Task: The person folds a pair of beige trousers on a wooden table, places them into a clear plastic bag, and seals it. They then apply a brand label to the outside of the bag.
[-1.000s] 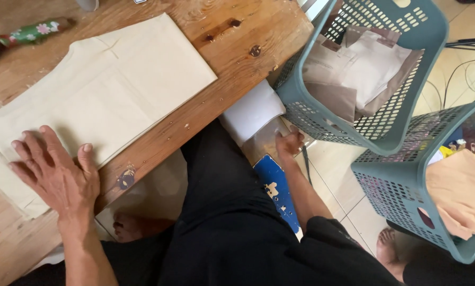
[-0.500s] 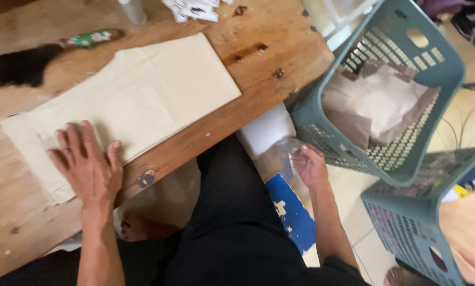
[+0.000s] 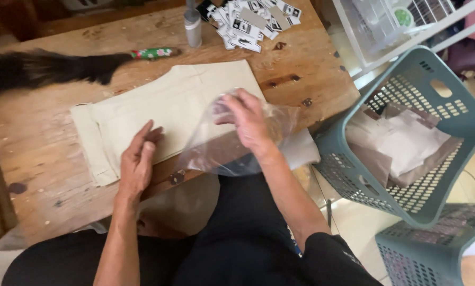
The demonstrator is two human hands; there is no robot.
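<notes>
A folded cream garment (image 3: 168, 111) lies flat on the wooden table (image 3: 46, 180). My right hand (image 3: 248, 122) holds a clear plastic bag (image 3: 216, 151) over the garment's right end, fingers pinching its upper edge. My left hand (image 3: 139, 161) rests on its side at the garment's near edge, fingers together, just left of the bag and holding nothing.
A black brush with a red-green handle (image 3: 62, 66) lies at the table's far left. A grey bottle (image 3: 193, 26) and a pile of small paper tags (image 3: 250, 21) sit at the back. Two teal laundry baskets (image 3: 449, 106) (image 3: 433, 249) stand right of the table, holding bagged items.
My right hand came up from beside the basket with the clear bag and now holds it over the garment. My left hand shifted from lying flat on the cloth to its near edge.
</notes>
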